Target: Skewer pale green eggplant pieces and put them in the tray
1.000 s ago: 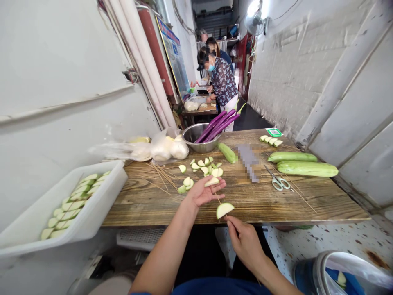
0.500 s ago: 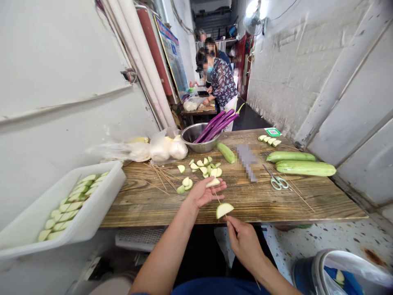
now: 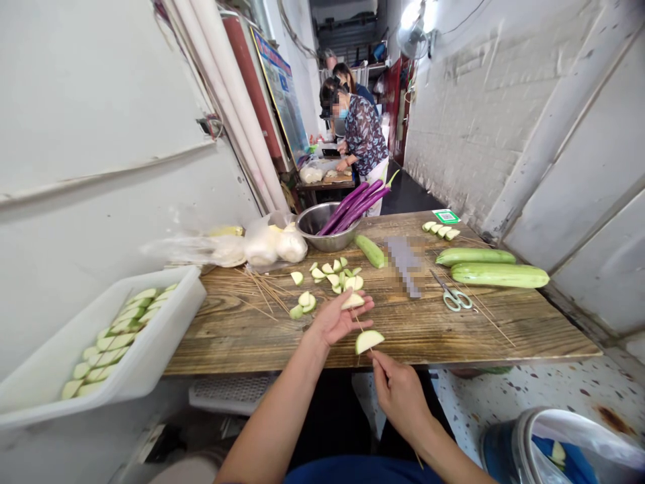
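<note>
My left hand (image 3: 338, 321) is turned palm up above the front of the wooden table, fingers spread. A pale half-round zucchini slice (image 3: 353, 302) is held at its thumb and fingers. In my right hand (image 3: 403, 396), a thin wooden skewer (image 3: 359, 325) is pinched between thumb and fingers. One half-round zucchini slice (image 3: 369, 341) is threaded on it, just ahead of my right fingertips. The skewer's tip end reaches the slice in my left hand; whether it pierces that slice I cannot tell. Loose cut zucchini pieces (image 3: 333, 272) lie beyond my left hand.
Around the wooden table (image 3: 242, 346) are a white tub (image 3: 176, 316) of skewered slices, loose skewers (image 3: 265, 289), a metal bowl (image 3: 330, 240) of eggplants, a blurred cleaver-like shape (image 3: 403, 262), scissors (image 3: 453, 296) and whole zucchini (image 3: 498, 274). A lined bin (image 3: 534, 437) stands lower right. Two people (image 3: 365, 128) work behind.
The slice in my left hand has shifted slightly right and down, closer to the slice on the skewer. My right hand's grip looks unchanged.
</note>
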Demonstrator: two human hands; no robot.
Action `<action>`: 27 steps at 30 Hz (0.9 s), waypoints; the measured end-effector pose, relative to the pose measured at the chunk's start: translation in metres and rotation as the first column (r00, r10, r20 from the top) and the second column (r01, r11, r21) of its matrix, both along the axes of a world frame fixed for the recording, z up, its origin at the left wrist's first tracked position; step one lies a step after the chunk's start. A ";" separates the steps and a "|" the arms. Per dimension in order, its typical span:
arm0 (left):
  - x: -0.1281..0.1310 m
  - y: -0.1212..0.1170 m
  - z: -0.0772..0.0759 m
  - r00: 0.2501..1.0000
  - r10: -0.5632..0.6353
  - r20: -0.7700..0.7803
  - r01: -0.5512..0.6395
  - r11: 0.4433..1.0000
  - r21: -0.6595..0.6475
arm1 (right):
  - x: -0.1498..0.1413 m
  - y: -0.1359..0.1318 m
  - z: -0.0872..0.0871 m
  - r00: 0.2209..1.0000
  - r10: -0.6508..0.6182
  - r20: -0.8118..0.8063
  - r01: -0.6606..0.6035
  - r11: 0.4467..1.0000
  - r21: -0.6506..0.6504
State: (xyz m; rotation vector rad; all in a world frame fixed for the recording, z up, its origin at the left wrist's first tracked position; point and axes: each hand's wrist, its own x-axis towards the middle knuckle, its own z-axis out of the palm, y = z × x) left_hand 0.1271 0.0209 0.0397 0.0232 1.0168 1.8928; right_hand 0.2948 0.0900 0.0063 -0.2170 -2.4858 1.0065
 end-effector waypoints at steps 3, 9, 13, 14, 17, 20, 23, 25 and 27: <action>0.010 0.003 0.001 0.978 0.209 -0.026 -0.204 0.971 0.122 | -0.001 -0.002 -0.004 0.998 -0.025 -0.049 0.026 0.999 0.023; 0.021 0.004 -0.001 0.925 0.363 -0.107 -0.365 0.931 0.008 | -0.005 -0.005 -0.014 0.990 -0.064 -0.124 0.076 0.993 0.089; 0.016 0.001 0.000 0.943 0.314 -0.109 -0.326 0.937 -0.123 | -0.003 -0.003 -0.019 0.990 -0.040 -0.137 0.063 0.984 0.166; 0.015 0.000 -0.001 0.946 0.308 -0.099 -0.319 0.937 -0.138 | -0.002 -0.003 -0.020 0.990 -0.025 -0.138 0.050 0.982 0.181; 0.013 -0.001 -0.002 0.944 0.324 -0.066 -0.330 0.931 -0.153 | 0.000 -0.002 -0.021 0.991 0.007 -0.133 0.019 0.981 0.193; 0.014 0.000 -0.004 0.934 0.353 -0.044 -0.356 0.922 -0.152 | 0.001 -0.003 -0.020 0.995 0.006 -0.101 0.012 0.984 0.179; 0.016 0.002 -0.004 0.930 0.366 -0.033 -0.367 0.920 -0.138 | 0.002 -0.005 -0.017 0.998 -0.020 -0.066 0.030 0.986 0.165; 0.018 0.004 -0.005 0.929 0.367 -0.045 -0.369 0.920 -0.131 | 0.002 -0.007 -0.016 0.998 -0.029 -0.053 0.037 0.989 0.146; 0.021 0.005 -0.006 0.928 0.368 -0.065 -0.373 0.920 -0.119 | 0.002 -0.007 -0.015 0.999 -0.037 -0.038 0.042 0.991 0.127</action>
